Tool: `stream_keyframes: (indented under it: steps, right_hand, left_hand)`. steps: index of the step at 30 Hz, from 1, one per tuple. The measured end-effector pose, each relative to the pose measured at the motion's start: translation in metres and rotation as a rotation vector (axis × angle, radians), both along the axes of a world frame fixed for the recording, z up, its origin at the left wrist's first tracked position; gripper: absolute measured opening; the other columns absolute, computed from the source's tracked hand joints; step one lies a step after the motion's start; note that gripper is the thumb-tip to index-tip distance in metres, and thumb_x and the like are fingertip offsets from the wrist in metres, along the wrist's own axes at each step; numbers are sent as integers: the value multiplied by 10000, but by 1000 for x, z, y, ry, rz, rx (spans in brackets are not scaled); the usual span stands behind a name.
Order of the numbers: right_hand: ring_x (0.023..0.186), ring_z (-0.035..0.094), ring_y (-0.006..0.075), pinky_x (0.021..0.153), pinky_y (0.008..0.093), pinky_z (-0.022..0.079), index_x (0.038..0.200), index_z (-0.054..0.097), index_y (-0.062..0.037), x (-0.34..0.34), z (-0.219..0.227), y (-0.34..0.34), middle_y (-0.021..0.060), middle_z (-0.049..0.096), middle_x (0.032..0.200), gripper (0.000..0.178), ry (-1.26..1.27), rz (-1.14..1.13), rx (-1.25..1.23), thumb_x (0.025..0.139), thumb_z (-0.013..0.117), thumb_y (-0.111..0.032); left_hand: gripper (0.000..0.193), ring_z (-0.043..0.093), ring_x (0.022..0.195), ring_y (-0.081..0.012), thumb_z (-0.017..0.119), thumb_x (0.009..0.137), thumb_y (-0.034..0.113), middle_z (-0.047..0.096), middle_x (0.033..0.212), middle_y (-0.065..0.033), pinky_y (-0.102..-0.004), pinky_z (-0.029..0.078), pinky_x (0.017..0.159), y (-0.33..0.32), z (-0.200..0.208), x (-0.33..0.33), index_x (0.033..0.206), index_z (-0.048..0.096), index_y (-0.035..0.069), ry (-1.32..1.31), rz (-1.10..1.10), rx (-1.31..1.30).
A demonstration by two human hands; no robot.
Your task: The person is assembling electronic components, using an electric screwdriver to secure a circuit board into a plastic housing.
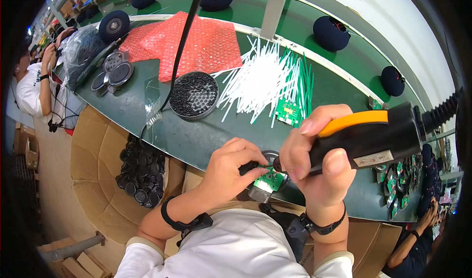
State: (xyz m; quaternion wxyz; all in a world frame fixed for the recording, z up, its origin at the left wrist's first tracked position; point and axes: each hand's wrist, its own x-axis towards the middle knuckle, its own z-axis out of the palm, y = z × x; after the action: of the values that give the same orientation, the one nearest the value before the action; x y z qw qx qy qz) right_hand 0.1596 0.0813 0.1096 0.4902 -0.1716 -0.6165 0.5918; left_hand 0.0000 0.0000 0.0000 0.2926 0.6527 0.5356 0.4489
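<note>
At bench edge, left hand (231, 167) pinching green board (269, 180), right hand (314, 160) gripping driver (368, 135), tip hidden.

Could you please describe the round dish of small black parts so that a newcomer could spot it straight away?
Start at the long green workbench and find the red bubble wrap lying on it. Just below the wrap's near edge, left of the heap of white plastic strips, sits the round dish. Unlike the stacked speaker parts farther left, it is heaped with tiny black pieces.
</note>
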Motion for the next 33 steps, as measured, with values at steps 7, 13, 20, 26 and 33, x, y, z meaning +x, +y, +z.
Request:
stream_keyframes:
  steps: [7,13,20,26,33]
  right_hand:
    - [459,443,121,448,283,393,1117,483,-24,7,-3,3,23,474,570,550,-39,-48,31,964,706,-503]
    - [463,442,115,451,277,398,1113,486,-23,6,-7,2,27,486,579,540,-70,-20,29,963,707,-492]
    - [468,451,107,463,268,407,1112,491,-9,0,-15,2,27,497,589,543,-37,-36,36,971,709,-486]
    - [471,456,105,467,268,410,1114,498,0,-3,-17,2,28,502,596,543,-25,-35,27,972,709,-479]
    - [478,459,103,468,268,413,1115,504,0,-4,-20,1,23,501,602,540,-21,-43,22,963,724,-469]
  left_hand:
    - [574,641,1175,-361,886,724,408,651,1314,-156,-442,545,975,-26,20,12,1167,750,68,197,-7,93]
    - [603,593,1266,-387,891,671,388,622,1385,-166,-476,533,1031,-30,13,15,1174,762,82,300,-33,171]
    - [584,597,1254,-401,900,674,364,616,1363,-202,-479,531,1032,-31,11,16,1163,764,74,274,-22,159]
    - [579,600,1242,-402,896,683,373,618,1355,-199,-481,530,1029,-30,13,16,1164,767,78,281,-16,154]
    - [598,600,1240,-400,894,688,383,618,1347,-192,-482,533,1024,-30,14,16,1189,759,85,286,-9,145]
